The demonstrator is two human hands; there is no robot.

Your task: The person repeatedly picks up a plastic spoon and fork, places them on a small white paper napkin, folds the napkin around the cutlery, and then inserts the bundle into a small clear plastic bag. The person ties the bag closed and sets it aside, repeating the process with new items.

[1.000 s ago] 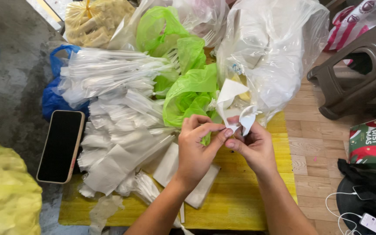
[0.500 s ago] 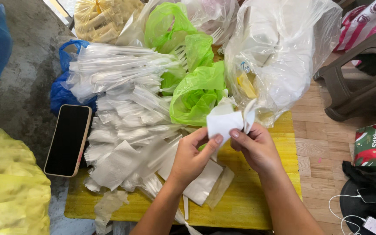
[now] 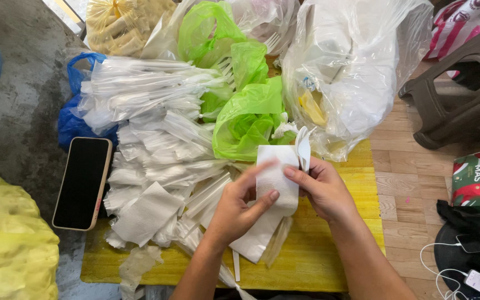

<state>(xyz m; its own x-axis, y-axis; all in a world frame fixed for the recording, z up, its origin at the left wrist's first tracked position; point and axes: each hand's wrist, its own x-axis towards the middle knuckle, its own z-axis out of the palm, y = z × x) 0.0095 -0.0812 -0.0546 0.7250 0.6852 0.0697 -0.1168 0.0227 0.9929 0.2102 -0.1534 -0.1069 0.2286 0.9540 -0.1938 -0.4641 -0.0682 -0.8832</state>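
My left hand point(image 3: 239, 206) and my right hand point(image 3: 322, 188) together hold a white paper napkin point(image 3: 275, 179) above a yellow board point(image 3: 329, 261). My right hand also pinches a white plastic spoon point(image 3: 303, 146) upright against the napkin's right edge. The left thumb and fingers press on the napkin's face. Left of my hands lies a heap of clear-wrapped cutlery packets point(image 3: 156, 144) with a loose napkin point(image 3: 146, 214) on it.
A black phone point(image 3: 82, 182) lies at the board's left. Green plastic bags point(image 3: 245, 105) and a large clear bag point(image 3: 351, 72) stand behind. A yellow sack point(image 3: 6, 244) is at far left, a brown stool point(image 3: 462, 89) at right, a blue bag point(image 3: 76, 119) behind the packets.
The napkin has been spread flatter between both hands, and the spoon now stands against its right edge. The hands have dropped slightly toward me.
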